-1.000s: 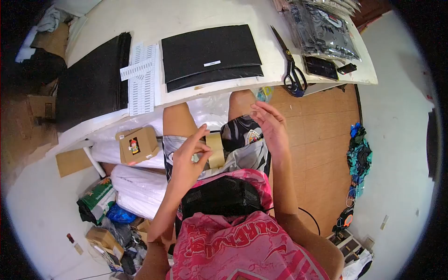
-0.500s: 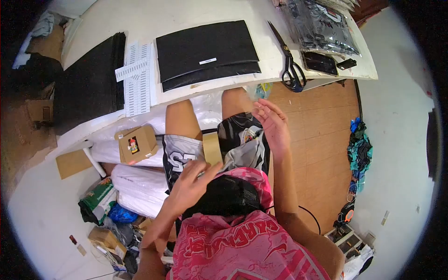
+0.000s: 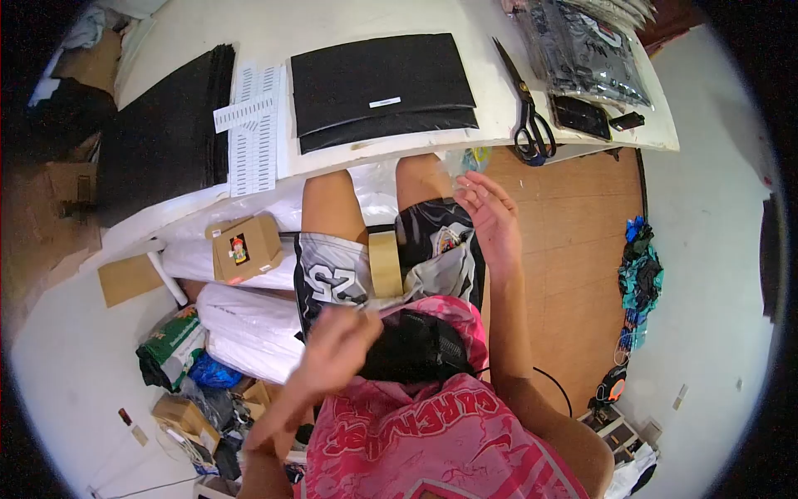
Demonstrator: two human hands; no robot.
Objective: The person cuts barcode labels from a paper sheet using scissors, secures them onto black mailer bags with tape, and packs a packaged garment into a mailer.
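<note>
A wide tan roll of tape (image 3: 385, 264) rests in my lap between the thighs. My left hand (image 3: 339, 348) is beside it, over the waist, smeared by motion; a thin pale strip shows at its fingertips, and I cannot make out its grip. Raised over the right thigh, my right hand (image 3: 492, 214) has its thumb and fingertips pinched together. Something small and clear shows at those fingertips, too faint to name. In front lies a black plastic mailer bag (image 3: 382, 79) with a small white label (image 3: 385, 102) on it, flap toward me.
Left on the table (image 3: 357, 150) are a stack of black bags (image 3: 166, 137) and label sheets (image 3: 253, 150). Scissors (image 3: 528, 116), a phone (image 3: 580, 116) and clear-bagged garments (image 3: 594, 58) lie right. A cardboard box (image 3: 245, 249) sits below the edge.
My left hand has moved slightly down and toward my body, away from the tape roll. The right hand stays raised and pinched. The view has shifted slightly.
</note>
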